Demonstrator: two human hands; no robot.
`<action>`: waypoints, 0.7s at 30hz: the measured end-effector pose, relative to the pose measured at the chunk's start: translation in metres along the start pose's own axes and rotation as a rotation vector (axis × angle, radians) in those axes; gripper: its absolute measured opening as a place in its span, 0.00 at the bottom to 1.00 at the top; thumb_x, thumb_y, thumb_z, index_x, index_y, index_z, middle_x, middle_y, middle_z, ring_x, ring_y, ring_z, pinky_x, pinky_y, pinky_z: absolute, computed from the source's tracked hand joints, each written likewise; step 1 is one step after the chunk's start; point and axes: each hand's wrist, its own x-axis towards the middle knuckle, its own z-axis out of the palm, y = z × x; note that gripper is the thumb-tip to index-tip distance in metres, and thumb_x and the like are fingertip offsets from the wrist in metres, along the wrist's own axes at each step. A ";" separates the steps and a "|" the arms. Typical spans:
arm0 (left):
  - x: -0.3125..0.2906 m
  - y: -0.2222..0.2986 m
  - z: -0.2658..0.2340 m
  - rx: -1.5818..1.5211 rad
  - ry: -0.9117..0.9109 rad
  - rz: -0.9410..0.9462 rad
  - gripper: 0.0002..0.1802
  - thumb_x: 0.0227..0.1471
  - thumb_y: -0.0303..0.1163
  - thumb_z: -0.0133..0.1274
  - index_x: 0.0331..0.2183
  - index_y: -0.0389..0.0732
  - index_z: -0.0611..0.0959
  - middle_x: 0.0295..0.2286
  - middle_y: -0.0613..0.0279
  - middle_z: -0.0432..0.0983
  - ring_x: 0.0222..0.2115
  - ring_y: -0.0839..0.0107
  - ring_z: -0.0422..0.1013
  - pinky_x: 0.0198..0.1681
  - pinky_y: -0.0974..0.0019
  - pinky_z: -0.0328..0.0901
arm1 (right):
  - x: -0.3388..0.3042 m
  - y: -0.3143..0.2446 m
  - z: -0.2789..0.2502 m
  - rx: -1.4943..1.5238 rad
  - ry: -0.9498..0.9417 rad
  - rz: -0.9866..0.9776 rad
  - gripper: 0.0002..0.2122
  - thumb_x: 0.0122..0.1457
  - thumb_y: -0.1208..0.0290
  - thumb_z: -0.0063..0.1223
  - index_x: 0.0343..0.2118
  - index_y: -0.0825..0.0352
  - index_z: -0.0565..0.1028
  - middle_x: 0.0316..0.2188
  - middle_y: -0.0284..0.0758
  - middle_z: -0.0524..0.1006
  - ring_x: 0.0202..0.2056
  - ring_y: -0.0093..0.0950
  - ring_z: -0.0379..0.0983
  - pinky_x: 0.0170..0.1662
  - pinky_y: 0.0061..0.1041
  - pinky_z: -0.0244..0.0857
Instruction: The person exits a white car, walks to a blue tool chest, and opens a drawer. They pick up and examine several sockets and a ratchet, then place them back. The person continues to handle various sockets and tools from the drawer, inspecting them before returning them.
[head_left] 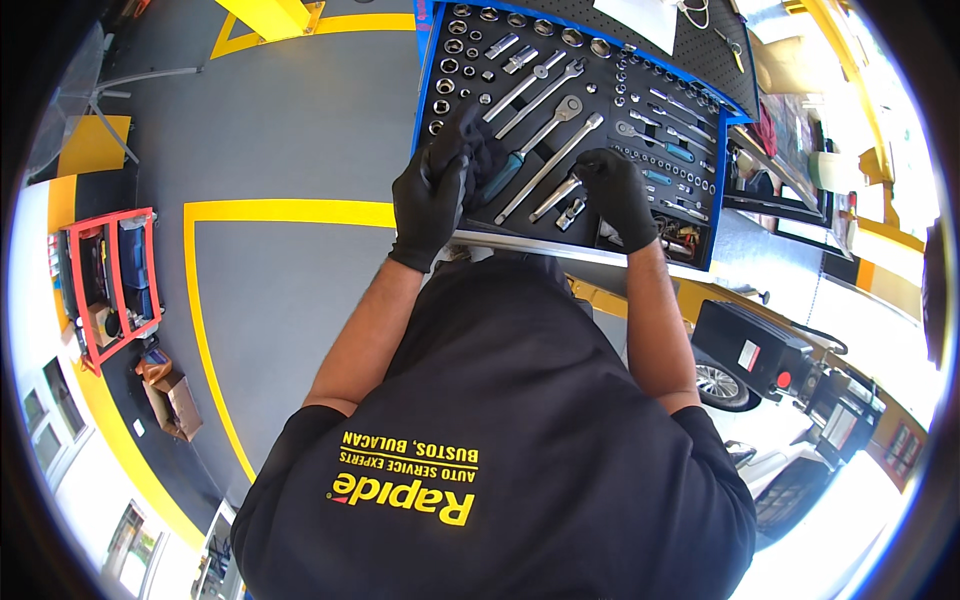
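Both my hands wear black gloves and are over an open blue tool drawer (424,100) with a dark foam insert. My left hand (430,203) is closed on a bunched dark cloth (472,140) at the drawer's left side, beside a teal-handled ratchet (545,138). My right hand (617,197) has its fingers curled at the upper end of a short chrome extension bar (552,202), which lies slanted in the insert. Just below that bar is a universal joint (570,214). A long chrome extension bar (548,168) lies between my hands.
Rows of chrome sockets (450,66) line the drawer, with smaller ratchets (655,140) at right. Loose small parts fill a corner compartment (680,238). A red-framed cart (110,285) and a cardboard box (175,405) stand left. A wheel (722,388) shows at lower right.
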 end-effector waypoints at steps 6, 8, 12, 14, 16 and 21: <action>0.002 0.002 0.000 0.058 0.047 0.072 0.09 0.64 0.31 0.61 0.42 0.35 0.84 0.26 0.70 0.80 0.25 0.82 0.69 0.29 0.69 0.66 | -0.003 -0.031 -0.021 0.001 -0.071 -0.118 0.08 0.61 0.75 0.62 0.42 0.64 0.85 0.35 0.40 0.82 0.40 0.40 0.81 0.45 0.38 0.74; 0.002 0.002 0.003 0.036 0.071 0.098 0.09 0.63 0.31 0.61 0.41 0.35 0.84 0.24 0.70 0.79 0.24 0.82 0.68 0.28 0.69 0.65 | -0.005 -0.033 -0.025 -0.064 -0.073 -0.158 0.08 0.60 0.77 0.61 0.41 0.64 0.86 0.35 0.40 0.82 0.41 0.41 0.81 0.45 0.38 0.73; 0.003 -0.003 0.003 -0.032 0.046 -0.001 0.08 0.64 0.30 0.61 0.39 0.36 0.83 0.22 0.73 0.75 0.23 0.85 0.65 0.26 0.71 0.62 | 0.000 -0.004 -0.018 -0.105 -0.046 -0.306 0.08 0.59 0.79 0.60 0.40 0.63 0.85 0.36 0.39 0.81 0.41 0.42 0.80 0.45 0.39 0.73; 0.002 -0.002 0.004 -0.035 0.049 -0.016 0.07 0.64 0.30 0.61 0.38 0.36 0.83 0.21 0.74 0.73 0.22 0.86 0.63 0.26 0.72 0.60 | 0.004 0.004 -0.014 -0.152 -0.041 -0.340 0.07 0.57 0.79 0.60 0.39 0.65 0.84 0.37 0.40 0.81 0.41 0.43 0.80 0.46 0.39 0.73; 0.003 0.001 0.003 -0.019 0.056 -0.006 0.07 0.64 0.30 0.61 0.38 0.36 0.83 0.21 0.75 0.72 0.22 0.87 0.62 0.25 0.72 0.59 | 0.006 0.006 -0.014 -0.189 -0.037 -0.351 0.07 0.56 0.79 0.61 0.38 0.66 0.83 0.37 0.41 0.81 0.40 0.44 0.79 0.46 0.39 0.72; 0.004 0.000 0.003 -0.006 0.056 0.016 0.07 0.65 0.30 0.60 0.39 0.36 0.83 0.21 0.76 0.72 0.22 0.86 0.63 0.26 0.72 0.60 | -0.004 -0.008 -0.013 -0.263 0.049 -0.282 0.06 0.59 0.77 0.61 0.38 0.63 0.83 0.37 0.38 0.82 0.40 0.43 0.80 0.45 0.42 0.73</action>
